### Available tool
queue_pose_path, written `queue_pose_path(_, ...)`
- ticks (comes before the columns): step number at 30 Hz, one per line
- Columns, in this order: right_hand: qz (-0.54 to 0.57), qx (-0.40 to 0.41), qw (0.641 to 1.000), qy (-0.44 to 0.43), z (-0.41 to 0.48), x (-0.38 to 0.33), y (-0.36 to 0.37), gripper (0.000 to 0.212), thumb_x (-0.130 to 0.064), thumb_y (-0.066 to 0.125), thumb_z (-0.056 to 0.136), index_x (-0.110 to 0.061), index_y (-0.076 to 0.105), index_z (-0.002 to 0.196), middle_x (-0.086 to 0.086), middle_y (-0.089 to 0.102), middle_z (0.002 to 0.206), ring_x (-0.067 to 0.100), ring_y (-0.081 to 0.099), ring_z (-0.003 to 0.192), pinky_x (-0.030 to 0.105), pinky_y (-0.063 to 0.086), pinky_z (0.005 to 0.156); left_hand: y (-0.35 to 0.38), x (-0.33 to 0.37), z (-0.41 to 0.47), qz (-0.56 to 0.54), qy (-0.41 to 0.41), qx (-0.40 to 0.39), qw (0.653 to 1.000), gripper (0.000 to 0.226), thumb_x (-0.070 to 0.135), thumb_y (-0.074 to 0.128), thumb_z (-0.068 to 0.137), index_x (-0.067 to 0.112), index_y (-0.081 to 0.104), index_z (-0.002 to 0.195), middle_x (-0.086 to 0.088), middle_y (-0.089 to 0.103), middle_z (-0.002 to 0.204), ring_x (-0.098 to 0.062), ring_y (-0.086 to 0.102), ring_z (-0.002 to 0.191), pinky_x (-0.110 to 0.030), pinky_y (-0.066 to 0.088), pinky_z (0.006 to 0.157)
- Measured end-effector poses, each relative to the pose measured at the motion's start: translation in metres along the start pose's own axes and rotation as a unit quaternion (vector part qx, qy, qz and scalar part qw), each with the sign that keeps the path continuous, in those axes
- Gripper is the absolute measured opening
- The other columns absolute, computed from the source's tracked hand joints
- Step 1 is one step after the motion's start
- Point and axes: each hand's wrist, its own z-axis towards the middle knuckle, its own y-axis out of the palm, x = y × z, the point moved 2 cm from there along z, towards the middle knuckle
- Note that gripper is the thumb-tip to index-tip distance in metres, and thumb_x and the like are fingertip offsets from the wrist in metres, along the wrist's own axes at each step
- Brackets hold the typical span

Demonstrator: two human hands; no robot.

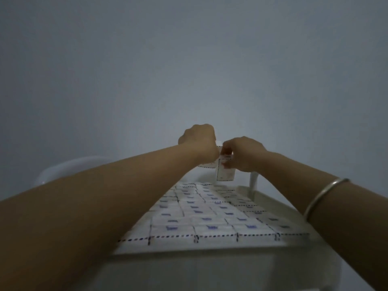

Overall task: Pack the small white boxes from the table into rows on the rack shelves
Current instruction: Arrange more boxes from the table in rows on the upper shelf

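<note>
Reaching out — right hand (241,154) pinches a white box (225,175), left hand (197,140) curled, its hold unclear.

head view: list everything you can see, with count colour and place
small white cardboard boxes with dashed edges and purple marks: many, too blurred to count, packed in rows on the shelf
held white box: one, above the far end of the rows
white plastic rack shelf: one, under the rows
white upright post: one, far right corner
rounded white object: one, left, unidentifiable
plain grey wall: one, behind
thin silver bangle: one, right wrist
left hand: curled, grip hidden
right hand: pinches the held box
</note>
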Motion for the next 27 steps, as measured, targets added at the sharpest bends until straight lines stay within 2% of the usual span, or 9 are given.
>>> queue_pose_path(5,0.023,-0.093,0.994,-0.044,0.005,-0.001,0.021,0.036,-0.031,0.069,0.087,-0.026,0.063,0.122,-0.004,0.063,0.121,0.017,0.056,0.105,0.031,0.047,0.090,0.012,-0.008,0.016,0.042,0.014,-0.011,0.999,0.023,0.015,0.059,0.086,0.011,0.061,0.109,-0.007,0.062,0.107,-0.025,0.058,0.094,-0.030,0.044,0.068)
queue_pose_path(7,0.053,-0.136,0.988,-0.054,0.000,0.000,0.028,0.035,-0.030,0.065,0.090,-0.024,0.063,0.125,-0.003,0.062,0.124,0.016,0.057,0.106,0.027,0.047,0.091,0.015,-0.010,0.022,0.055,0.016,-0.024,0.998,0.022,0.014,0.057,0.086,0.010,0.062,0.107,-0.008,0.062,0.106,-0.025,0.059,0.092,-0.030,0.047,0.068)
queue_pose_path(11,0.185,-0.229,0.956,0.013,-0.008,0.004,0.040,0.034,-0.010,0.056,0.096,-0.018,0.060,0.129,0.004,0.056,0.128,0.019,0.061,0.099,0.020,0.054,0.071,0.015,-0.007,0.035,0.068,0.024,-0.058,0.996,0.022,0.017,0.054,0.089,0.007,0.061,0.108,-0.010,0.065,0.104,-0.023,0.069,0.079,-0.031,0.058,0.067)
queue_pose_path(14,0.258,-0.227,0.936,0.078,-0.010,0.005,0.043,0.037,-0.002,0.044,0.098,-0.016,0.054,0.131,0.006,0.055,0.130,0.019,0.060,0.097,0.020,0.054,0.065,0.024,0.002,0.039,0.059,0.042,-0.078,0.994,0.027,0.014,0.055,0.092,0.007,0.057,0.118,-0.010,0.060,0.114,-0.023,0.070,0.079,-0.026,0.058,0.061)
queue_pose_path(16,0.300,-0.224,0.920,0.120,-0.012,0.007,0.044,0.037,-0.002,0.039,0.098,-0.011,0.050,0.133,0.007,0.057,0.130,0.014,0.060,0.086,0.021,0.053,0.063,0.034,0.005,0.039,0.045,0.060,-0.083,0.994,0.033,0.011,0.055,0.091,0.009,0.053,0.124,-0.009,0.056,0.120,-0.022,0.067,0.082,-0.025,0.054,0.058)
queue_pose_path(20,0.371,-0.195,0.887,0.191,-0.015,0.013,0.046,0.031,-0.001,0.035,0.099,-0.006,0.051,0.125,0.013,0.063,0.119,0.015,0.060,0.074,0.025,0.055,0.062,0.050,0.001,0.037,0.034,0.087,-0.061,0.994,0.032,0.020,0.062,0.090,0.019,0.051,0.120,-0.008,0.056,0.123,-0.023,0.055,0.102,-0.030,0.046,0.074)
queue_pose_path(23,0.402,-0.192,0.861,0.246,-0.018,0.017,0.047,0.018,-0.001,0.038,0.100,-0.004,0.053,0.110,0.017,0.066,0.116,0.018,0.062,0.068,0.028,0.058,0.064,0.059,-0.003,0.033,0.020,0.103,-0.084,0.991,0.033,0.026,0.066,0.089,0.020,0.054,0.119,-0.005,0.058,0.124,-0.022,0.053,0.109,-0.030,0.043,0.082)
queue_pose_path(26,0.396,-0.216,0.858,0.245,-0.017,0.017,0.048,0.023,0.003,0.037,0.100,0.002,0.052,0.117,0.012,0.066,0.113,0.013,0.060,0.064,0.020,0.051,0.044,0.067,-0.003,0.029,0.014,0.117,-0.110,0.987,0.034,0.030,0.068,0.088,0.021,0.056,0.119,-0.003,0.058,0.124,-0.020,0.052,0.110,-0.028,0.039,0.083)
queue_pose_path(27,0.401,-0.211,0.856,0.248,-0.017,0.017,0.048,0.024,0.003,0.037,0.099,0.002,0.051,0.118,0.012,0.067,0.107,0.013,0.061,0.063,0.021,0.050,0.043,0.069,-0.002,0.029,0.013,0.119,-0.113,0.986,0.034,0.031,0.068,0.088,0.022,0.057,0.119,-0.002,0.058,0.123,-0.020,0.052,0.109,-0.028,0.038,0.082)
